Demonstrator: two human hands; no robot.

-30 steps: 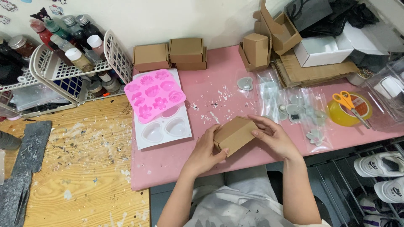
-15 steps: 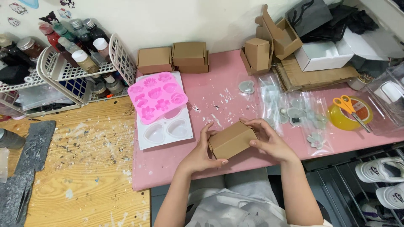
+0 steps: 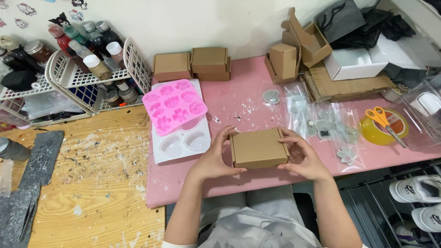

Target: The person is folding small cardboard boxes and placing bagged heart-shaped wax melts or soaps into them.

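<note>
— What's each hand doing?
— The left hand [image 3: 212, 160] and right hand [image 3: 301, 156] clasp the ends of a closed brown cardboard box [image 3: 258, 148], fingers curled.
— Where?
— Lower centre, over the pink desk [image 3: 239, 98].

- The box [image 3: 258, 148] sits over the near edge of the bench [image 3: 239, 179], between the left hand [image 3: 212, 160] and right hand [image 3: 304, 158], both touching it.
- Left of the box lies a tray [image 3: 181, 144], with a mould [image 3: 174, 105] partly on its far end.
- Behind the mould, closed boxes [image 3: 193, 64] stand in a row at the wall.
- Left of those, a rack [image 3: 73, 76] holds bottles [image 3: 94, 64].
- Right of the box lie bags [image 3: 321, 121]; further right, scissors [image 3: 386, 124] rest on a tape roll [image 3: 383, 131].
- Behind the bags, flat cardboard [image 3: 349, 87] lies under a carton [image 3: 353, 64].
</note>
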